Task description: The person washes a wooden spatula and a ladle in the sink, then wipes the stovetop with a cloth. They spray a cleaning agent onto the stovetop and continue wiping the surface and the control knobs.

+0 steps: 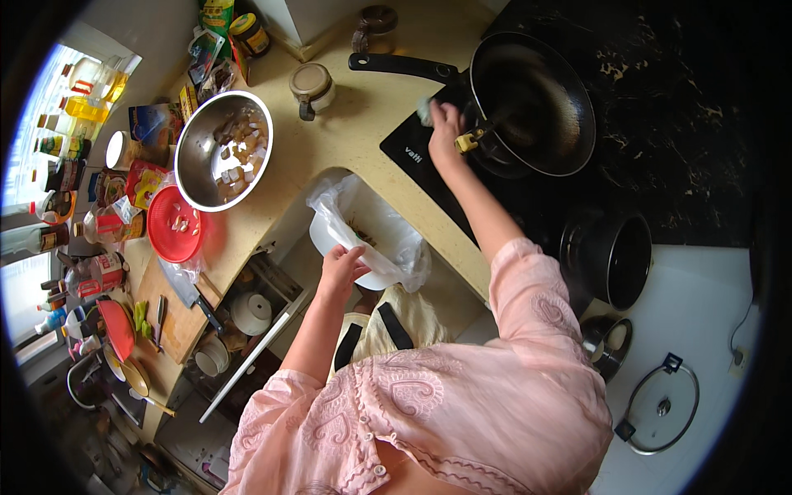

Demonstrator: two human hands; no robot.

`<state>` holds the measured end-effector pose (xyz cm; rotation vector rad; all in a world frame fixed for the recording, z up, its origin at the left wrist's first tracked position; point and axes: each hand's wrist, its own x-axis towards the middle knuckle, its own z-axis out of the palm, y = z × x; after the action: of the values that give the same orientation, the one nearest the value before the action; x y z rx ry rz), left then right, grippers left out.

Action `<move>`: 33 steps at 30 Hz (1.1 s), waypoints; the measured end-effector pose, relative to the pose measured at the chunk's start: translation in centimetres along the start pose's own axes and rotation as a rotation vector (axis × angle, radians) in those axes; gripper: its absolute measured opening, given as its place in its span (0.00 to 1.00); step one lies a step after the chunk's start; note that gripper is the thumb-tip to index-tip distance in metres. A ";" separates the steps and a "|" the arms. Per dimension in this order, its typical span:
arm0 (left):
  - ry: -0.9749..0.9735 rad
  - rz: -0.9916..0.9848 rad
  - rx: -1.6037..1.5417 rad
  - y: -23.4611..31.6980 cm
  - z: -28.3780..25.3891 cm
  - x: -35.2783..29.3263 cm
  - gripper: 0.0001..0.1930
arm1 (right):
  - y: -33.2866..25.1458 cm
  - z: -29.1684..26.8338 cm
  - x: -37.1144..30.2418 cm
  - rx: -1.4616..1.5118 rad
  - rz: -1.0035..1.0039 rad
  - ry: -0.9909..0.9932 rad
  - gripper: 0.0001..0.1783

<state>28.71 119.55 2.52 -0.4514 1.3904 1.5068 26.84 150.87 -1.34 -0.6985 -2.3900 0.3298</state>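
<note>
My left hand (341,269) is closed on the edge of a translucent plastic bag (396,262). The bag lines a white bin (322,237) at the counter's front, and some dark scraps lie inside it. Out over the left edge of the black cooktop (412,153), my right hand (446,132) presses a small crumpled pale wad (425,112), perhaps cloth or tissue. Just right of that hand, a black wok (536,103) stands on a burner, its long handle (404,66) pointing left. A yellow piece (469,141) sits between my wrist and the wok.
A steel bowl (191,157) holding pale chunks stands on the left counter, beside a red basket (169,239) with small pieces. Nearer lie a cleaver (183,285) and cutting board (161,289). A lidded jar (312,87) stands behind. A dark pot (627,260) is at right.
</note>
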 end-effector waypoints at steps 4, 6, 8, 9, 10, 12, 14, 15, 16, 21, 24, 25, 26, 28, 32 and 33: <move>0.021 0.012 -0.001 -0.2 0.2 -0.3 0.07 | 2.2 1.6 3.2 -0.248 0.130 -0.005 0.16; 0.022 0.012 -0.014 -0.1 0.4 -0.7 0.07 | 2.1 1.7 2.9 -0.248 0.125 -0.067 0.13; 0.028 0.016 -0.021 -0.4 0.3 -0.3 0.07 | 1.1 1.3 1.4 -0.096 0.073 -0.137 0.12; 0.030 0.018 -0.023 -0.4 0.3 -0.2 0.07 | 0.2 1.1 0.1 -0.018 0.063 -0.174 0.11; 0.035 0.011 -0.029 -0.3 0.5 -0.3 0.07 | -0.6 0.9 -1.9 0.173 0.222 -0.271 0.11; 0.040 0.013 -0.033 -0.3 0.5 -0.2 0.07 | -4.2 -2.5 -5.0 0.153 -0.096 -0.360 0.21; 0.036 0.020 -0.018 0.0 0.5 -0.1 0.07 | -5.2 -3.8 -6.9 0.323 -0.162 -0.490 0.24; 0.040 0.023 -0.011 0.1 0.6 0.0 0.07 | -5.3 -3.9 -7.4 0.436 -0.163 -0.509 0.25; 0.050 0.025 -0.007 0.2 0.6 -0.1 0.08 | -5.6 -4.1 -6.7 0.387 -0.130 -0.452 0.25; 0.029 0.041 -0.008 -0.2 0.0 0.2 0.09 | -6.2 -3.7 -5.1 0.147 -0.093 -0.465 0.16; 0.052 0.029 -0.017 0.1 0.3 -0.2 0.09 | -6.9 -2.9 -7.2 0.295 -0.193 -0.595 0.15; 0.067 0.026 -0.019 0.0 0.1 -0.2 0.09 | -7.2 -2.8 -6.8 0.286 -0.140 -0.554 0.16; 0.061 0.031 -0.029 0.0 0.1 -0.2 0.09 | -7.5 -2.5 -5.8 0.278 -0.085 -0.511 0.18; 0.045 0.039 -0.046 0.1 0.2 -0.3 0.10 | -8.1 -1.5 -5.1 0.235 -0.029 -0.501 0.20; 0.077 0.041 -0.014 -0.1 0.1 0.1 0.10 | -9.3 -0.7 -9.2 0.389 -0.129 -0.714 0.16; 0.080 0.036 -0.007 -0.3 0.0 0.1 0.10 | -9.2 -0.6 -10.9 0.512 -0.153 -0.698 0.17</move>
<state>28.90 119.50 2.27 -0.4978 1.4624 1.5375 30.83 137.19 -2.66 -0.1621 -2.7782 1.2300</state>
